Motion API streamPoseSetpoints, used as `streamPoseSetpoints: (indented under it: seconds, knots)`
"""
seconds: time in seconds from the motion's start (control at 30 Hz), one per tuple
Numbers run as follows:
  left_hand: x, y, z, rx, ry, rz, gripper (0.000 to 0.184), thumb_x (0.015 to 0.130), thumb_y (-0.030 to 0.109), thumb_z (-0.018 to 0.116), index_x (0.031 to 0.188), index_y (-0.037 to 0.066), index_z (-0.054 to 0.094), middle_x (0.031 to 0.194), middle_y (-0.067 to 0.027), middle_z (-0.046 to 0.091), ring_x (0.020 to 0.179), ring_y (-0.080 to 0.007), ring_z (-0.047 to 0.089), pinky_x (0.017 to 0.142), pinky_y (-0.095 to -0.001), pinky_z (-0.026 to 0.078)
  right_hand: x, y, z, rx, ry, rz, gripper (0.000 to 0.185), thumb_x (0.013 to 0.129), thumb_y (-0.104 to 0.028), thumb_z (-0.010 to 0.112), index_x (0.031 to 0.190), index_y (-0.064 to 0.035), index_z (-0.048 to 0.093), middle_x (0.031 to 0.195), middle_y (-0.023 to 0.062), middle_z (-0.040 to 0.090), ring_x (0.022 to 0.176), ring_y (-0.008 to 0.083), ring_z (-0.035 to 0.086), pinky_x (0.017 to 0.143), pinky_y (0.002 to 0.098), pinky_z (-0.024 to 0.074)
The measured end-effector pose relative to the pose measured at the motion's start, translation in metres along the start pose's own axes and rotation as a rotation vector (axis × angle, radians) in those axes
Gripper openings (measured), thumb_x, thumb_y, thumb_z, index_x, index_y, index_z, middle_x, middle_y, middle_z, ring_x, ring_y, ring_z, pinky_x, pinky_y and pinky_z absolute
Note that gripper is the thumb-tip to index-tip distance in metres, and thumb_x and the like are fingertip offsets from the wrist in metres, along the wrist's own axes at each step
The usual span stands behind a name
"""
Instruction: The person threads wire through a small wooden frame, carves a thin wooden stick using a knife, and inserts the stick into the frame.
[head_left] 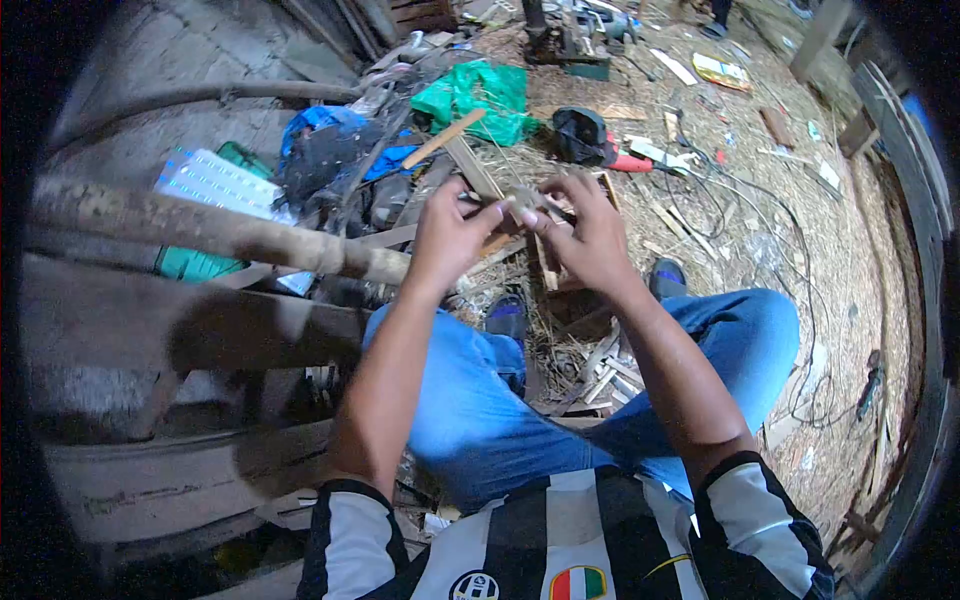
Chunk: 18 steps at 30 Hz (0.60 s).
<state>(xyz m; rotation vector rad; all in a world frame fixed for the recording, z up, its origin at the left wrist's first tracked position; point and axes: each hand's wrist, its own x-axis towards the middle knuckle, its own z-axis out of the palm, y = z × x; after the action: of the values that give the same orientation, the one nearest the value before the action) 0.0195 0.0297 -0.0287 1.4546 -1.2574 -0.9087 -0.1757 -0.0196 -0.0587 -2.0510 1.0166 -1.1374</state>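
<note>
My left hand (452, 232) and my right hand (588, 228) meet in front of my knees, fingers closed in a pinch. Between the fingertips is a small pale piece (522, 200), too blurred to name; both hands appear to grip it. Just beyond my left fingers, a flat wooden slat (473, 168) slants up and away, crossed near its far end by a lighter wooden strip (445, 138). Whether the slat touches my fingers I cannot tell. Under my hands is a wooden frame (548, 268), partly hidden by my right hand.
A rough pole (250, 238) runs in from the left toward my left wrist. Green plastic (475, 100) lies ahead. A red power tool (628, 162) and its cable (790, 235) are on the straw-strewn ground to the right. Wood scraps (605, 372) lie between my legs.
</note>
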Motion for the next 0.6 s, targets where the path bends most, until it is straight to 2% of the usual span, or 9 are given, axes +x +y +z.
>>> streamPoseSetpoints:
  seconds: [0.13,0.2,0.3,0.37,0.4,0.47,0.5,0.57,0.6]
  knots:
    - [0.047,-0.03,0.021,-0.078,-0.042,-0.111,0.027,0.089,0.004,0.074,0.113,-0.002,0.065,0.101,-0.0121,0.075,0.088,-0.0172,0.072,0.076,-0.032,0.058,0.007,0.058,-0.008,-0.2,-0.049,0.176,0.047,0.094,-0.048,0.064,0.114,-0.007,0.055,0.103,0.0181,0.063,0.093,0.0391,0.066,0.074,0.0497,0.0512]
    - [0.064,-0.046,0.028,0.001,-0.079,-0.265,0.027,0.088,0.007,0.077,0.111,-0.001,0.066,0.099,-0.011,0.075,0.086,-0.0167,0.072,0.076,-0.0319,0.058,-0.003,0.1,-0.002,-0.259,-0.066,0.232,0.044,0.096,-0.047,0.061,0.115,-0.0076,0.053,0.105,0.019,0.063,0.093,0.0407,0.066,0.074,0.0509,0.0512]
    - [0.08,-0.092,0.038,0.034,-0.069,-0.373,0.029,0.087,0.009,0.078,0.111,-0.001,0.066,0.097,-0.0102,0.075,0.084,-0.0168,0.071,0.074,-0.0313,0.057,-0.03,0.168,0.009,-0.368,-0.123,0.259,0.04,0.098,-0.038,0.062,0.122,-0.0087,0.053,0.099,0.018,0.066,0.094,0.0393,0.067,0.074,0.0514,0.051]
    - [0.079,-0.106,0.049,0.041,-0.066,-0.423,0.028,0.087,0.009,0.078,0.11,0.0,0.066,0.096,-0.0096,0.074,0.082,-0.0163,0.071,0.071,-0.0309,0.056,-0.052,0.199,0.016,-0.453,-0.334,0.25,0.034,0.098,-0.031,0.06,0.125,-0.0116,0.052,0.102,0.0157,0.065,0.093,0.0396,0.067,0.074,0.0521,0.0531]
    - [0.079,-0.121,0.051,0.03,-0.083,-0.437,0.027,0.087,0.009,0.078,0.109,0.001,0.066,0.095,-0.0092,0.074,0.082,-0.0162,0.07,0.07,-0.0308,0.056,-0.061,0.21,0.02,-0.452,-0.331,0.259,0.034,0.098,-0.031,0.06,0.125,-0.0116,0.052,0.102,0.0157,0.065,0.093,0.0396,0.067,0.074,0.0521,0.0531]
    - [0.079,-0.144,0.055,0.051,-0.102,-0.481,0.025,0.088,0.009,0.077,0.109,0.003,0.067,0.096,-0.0087,0.074,0.083,-0.0165,0.071,0.07,-0.0309,0.056,-0.073,0.227,0.031,-0.568,-0.426,0.124,0.029,0.094,-0.023,0.059,0.122,-0.0143,0.056,0.11,0.0129,0.064,0.098,0.0357,0.067,0.078,0.0473,0.0561]
    - [0.08,-0.141,0.058,0.055,-0.106,-0.481,0.025,0.088,0.009,0.077,0.109,0.003,0.067,0.096,-0.0087,0.074,0.083,-0.0165,0.071,0.07,-0.0309,0.056,-0.076,0.236,0.039,-0.565,-0.423,0.128,0.029,0.094,-0.023,0.059,0.122,-0.0143,0.056,0.11,0.0129,0.064,0.098,0.0357,0.067,0.078,0.0473,0.0561]
    - [0.079,-0.131,0.065,0.069,-0.141,-0.535,0.028,0.088,0.011,0.078,0.111,0.002,0.066,0.102,-0.0085,0.073,0.088,-0.0176,0.071,0.075,-0.0313,0.057,-0.078,0.247,0.052,-0.575,-0.408,-0.104,0.025,0.088,-0.016,0.06,0.113,-0.0131,0.06,0.108,0.0109,0.063,0.101,0.0317,0.066,0.081,0.0436,0.0581]
    - [0.08,-0.134,0.068,0.045,-0.124,-0.525,0.026,0.088,0.011,0.077,0.11,0.002,0.066,0.101,-0.0088,0.073,0.088,-0.0172,0.07,0.075,-0.0313,0.057,-0.075,0.246,0.056,-0.612,-0.437,-0.088,0.022,0.089,-0.015,0.058,0.11,-0.0135,0.063,0.112,0.0095,0.062,0.107,0.0302,0.064,0.082,0.0409,0.0581]
